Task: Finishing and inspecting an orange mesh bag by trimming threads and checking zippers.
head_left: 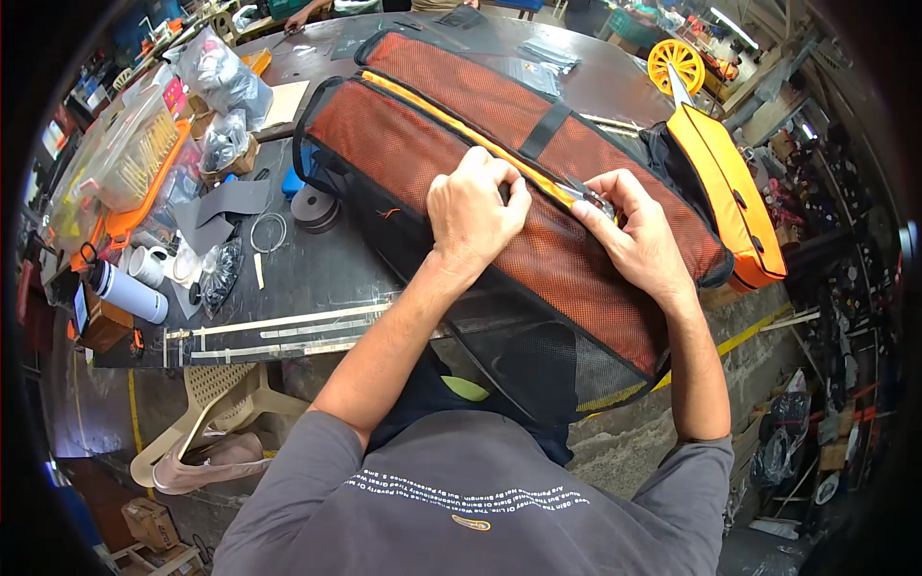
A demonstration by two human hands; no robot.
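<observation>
A long bag of red mesh with black trim [403, 125] lies slantwise across the table and hangs over its near edge. An orange strip [432, 117] runs along its middle. My left hand [475, 206] is closed beside this strip, thumb and forefinger pinched together; what lies between them is too small to make out. To its right, my right hand [636, 230] grips small metal scissors [597, 199], their blades pointing left along the strip. A short orange loose thread [388, 212] shows on the bag's black side.
Left on the dark table [327, 259] are a tape roll [314, 206], a white bottle [134, 293], mugs [146, 266] and a clear plastic box [130, 158]. An orange bag [725, 187] and yellow wheel [675, 65] stand right. A beige chair [223, 384] is below.
</observation>
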